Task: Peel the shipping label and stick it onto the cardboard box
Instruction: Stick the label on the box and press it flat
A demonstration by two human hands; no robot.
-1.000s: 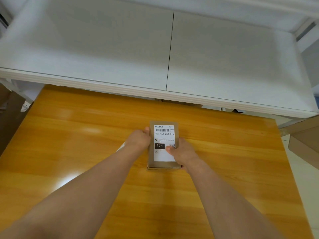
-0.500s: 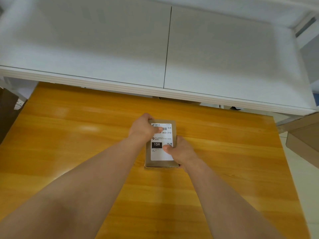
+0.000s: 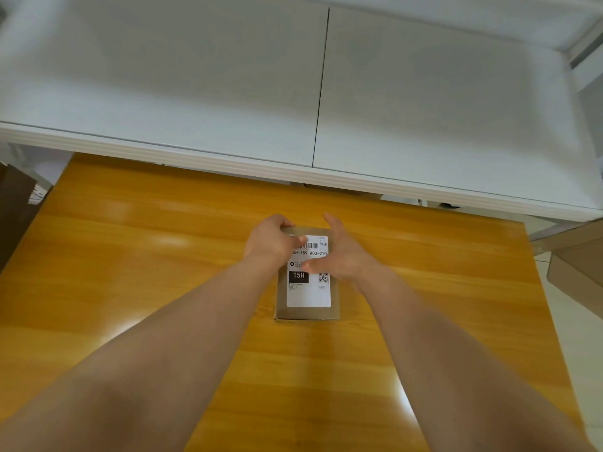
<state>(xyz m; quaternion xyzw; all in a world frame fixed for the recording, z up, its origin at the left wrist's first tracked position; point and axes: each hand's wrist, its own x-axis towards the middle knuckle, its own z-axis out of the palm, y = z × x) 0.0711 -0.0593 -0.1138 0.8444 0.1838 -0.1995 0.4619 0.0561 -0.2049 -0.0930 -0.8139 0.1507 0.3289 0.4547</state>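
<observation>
A small brown cardboard box [image 3: 307, 314] lies flat on the orange wooden table [image 3: 130, 256]. A white shipping label [image 3: 308, 296] with a barcode, "15H" and a QR code is stuck on its top face. My left hand [image 3: 272, 241] is curled over the box's far left corner, thumb on the label's top edge. My right hand [image 3: 342, 256] is at the box's right side with its fingers stretched out and apart. Its thumb lies across the middle of the label, and the hand is blurred.
A white shelf surface [image 3: 228, 93] juts over the far edge of the table. Brown cardboard boxes [image 3: 577, 256] stand off the table's right side, and another brown carton [image 3: 13, 207] is at the left edge.
My right hand has slid from the box's near right edge to its far right side and spread open. My left hand has stayed at the far left corner of the label.
</observation>
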